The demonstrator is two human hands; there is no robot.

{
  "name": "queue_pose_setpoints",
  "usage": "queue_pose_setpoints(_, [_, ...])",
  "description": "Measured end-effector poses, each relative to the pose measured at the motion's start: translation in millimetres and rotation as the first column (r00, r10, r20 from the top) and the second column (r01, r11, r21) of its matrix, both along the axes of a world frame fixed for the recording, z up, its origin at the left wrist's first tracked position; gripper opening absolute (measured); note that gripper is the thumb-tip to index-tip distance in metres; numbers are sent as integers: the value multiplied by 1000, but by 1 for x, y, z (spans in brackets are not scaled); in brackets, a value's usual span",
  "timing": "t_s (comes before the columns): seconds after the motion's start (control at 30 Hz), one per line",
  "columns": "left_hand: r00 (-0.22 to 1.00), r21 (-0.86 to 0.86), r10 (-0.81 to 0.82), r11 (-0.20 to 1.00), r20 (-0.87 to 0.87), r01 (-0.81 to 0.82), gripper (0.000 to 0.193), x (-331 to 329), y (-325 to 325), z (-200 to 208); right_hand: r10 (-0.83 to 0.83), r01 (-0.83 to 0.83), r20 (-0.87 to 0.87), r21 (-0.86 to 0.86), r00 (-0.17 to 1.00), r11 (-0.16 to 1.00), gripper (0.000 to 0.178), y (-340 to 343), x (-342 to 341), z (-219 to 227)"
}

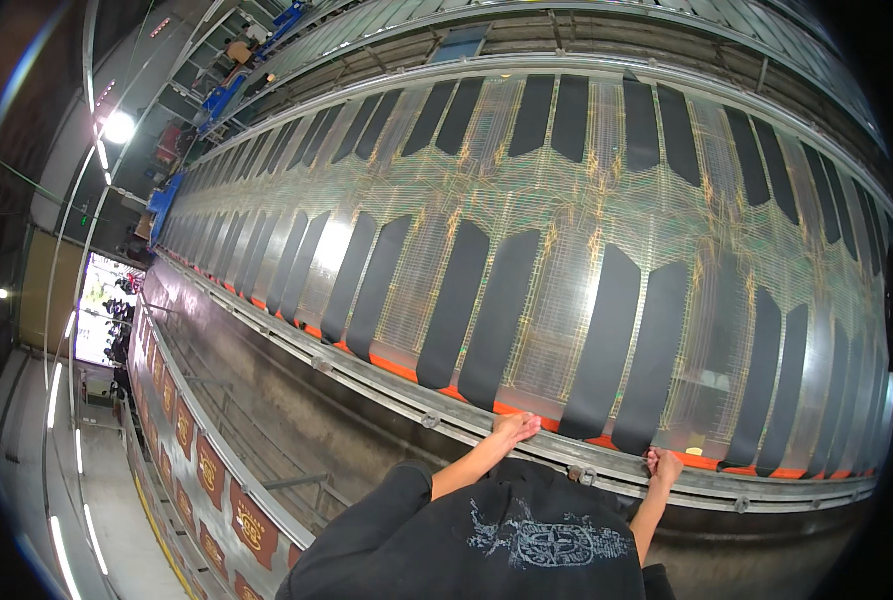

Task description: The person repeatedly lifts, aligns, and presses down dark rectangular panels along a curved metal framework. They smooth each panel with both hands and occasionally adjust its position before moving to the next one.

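A long printing table (556, 330) stretches across in front of me, its clear top marked with dense yellow and green lines. Dark grey cut fabric panels (598, 350) lie on it in two rows, their pointed ends facing the middle. At the near edge, my left hand (516, 427) is closed, between the lower ends of two panels. My right hand (663, 466) is also closed, fingers pinched at the rail just right of another dark panel (651, 360). Whatever either hand holds is too small to make out.
A metal rail (366, 372) with small fittings runs along the near edge, beside an orange-red strip (396, 368). Behind me to the left, another table (201, 490) carries brown printed pieces. More metal-framed tables (606, 38) stand beyond the far edge.
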State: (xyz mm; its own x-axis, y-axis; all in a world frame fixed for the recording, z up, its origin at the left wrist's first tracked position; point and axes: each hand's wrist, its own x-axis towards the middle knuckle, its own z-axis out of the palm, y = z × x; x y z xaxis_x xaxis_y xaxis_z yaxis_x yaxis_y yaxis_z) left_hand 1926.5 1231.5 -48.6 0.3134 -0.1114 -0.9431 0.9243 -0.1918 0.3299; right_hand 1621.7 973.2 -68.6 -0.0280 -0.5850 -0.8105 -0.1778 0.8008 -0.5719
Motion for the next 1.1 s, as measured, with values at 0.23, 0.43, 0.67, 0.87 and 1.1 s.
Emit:
queue_pose_setpoints(0.23, [996,7,-44,999,75,44,24,-6,8,3,-65,67,51,-47,997,997,9,13,-2,-7])
queue_pose_setpoints(0.43, [990,-78,-34,996,137,45,14,0,8,-11,-151,168,171,-92,974,981,12,16,-19,-46])
queue_pose_setpoints(0.67, [991,68,-95,994,95,89,21,0,1,-11,-129,146,189,-81,973,986,7,17,-1,-5])
queue_pose_setpoints(0.87, [999,-27,-17,999,44,18,22,2,-1,12,-174,183,212,-22,962,983,6,20,17,33])
queue_pose_setpoints(1.1, [989,-57,144,988,-44,-146,22,13,-21,3,-201,207,179,-12,963,978,8,20,21,30])
